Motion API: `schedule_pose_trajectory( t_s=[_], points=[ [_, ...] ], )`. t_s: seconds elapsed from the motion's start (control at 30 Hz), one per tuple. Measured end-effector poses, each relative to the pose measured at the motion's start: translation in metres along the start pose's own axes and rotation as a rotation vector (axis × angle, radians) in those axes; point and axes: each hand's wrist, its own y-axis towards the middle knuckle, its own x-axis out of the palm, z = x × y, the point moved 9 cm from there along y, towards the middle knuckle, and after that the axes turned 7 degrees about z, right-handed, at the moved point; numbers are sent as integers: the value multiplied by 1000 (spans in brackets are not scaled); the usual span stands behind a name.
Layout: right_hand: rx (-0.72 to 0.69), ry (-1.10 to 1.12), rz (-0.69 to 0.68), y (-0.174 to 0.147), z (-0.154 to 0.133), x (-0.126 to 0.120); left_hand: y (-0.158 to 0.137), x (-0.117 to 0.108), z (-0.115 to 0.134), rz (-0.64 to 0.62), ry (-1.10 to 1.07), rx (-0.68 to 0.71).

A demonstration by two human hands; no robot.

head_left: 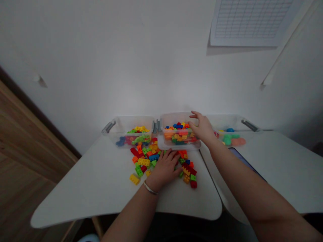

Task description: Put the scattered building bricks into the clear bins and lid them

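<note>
My left hand (165, 168), with a bracelet at the wrist, lies on a loose pile of colourful building blocks (143, 162) on the table. Its fingers are spread over the blocks, and what lies beneath the palm is hidden. My right hand (202, 126) is at the right end of the middle clear plastic box (174, 117), fingers apart and bent over its rim; I see nothing in them. That box holds many blocks (180, 134). In front of it, a yellow block (134, 179) and a dark red block (193, 184) lie at the pile's edges.
Another clear box (133, 121) with blocks and grey latches stands at the left. A third clear box (227, 119) at the right holds green and orange pieces. A dark-screened tablet (246, 163) lies behind my right forearm. Two white tables (101, 191) meet at a seam.
</note>
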Motion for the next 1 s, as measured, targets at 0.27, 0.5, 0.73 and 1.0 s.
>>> schedule_pose_trajectory(
  t_s=[0.27,0.5,0.73,1.0],
  points=[
    [-67,222,102,-77,-2,-35,1,0,2,7,18,17],
    [-21,286,-243,-146,23,-4,2,3,1,-12,36,3],
    [-104,342,-433,-157,12,12,1,2,2,-3,25,11],
    [-45,277,-414,-158,25,15,1,4,1,-12,33,11]
  ],
)
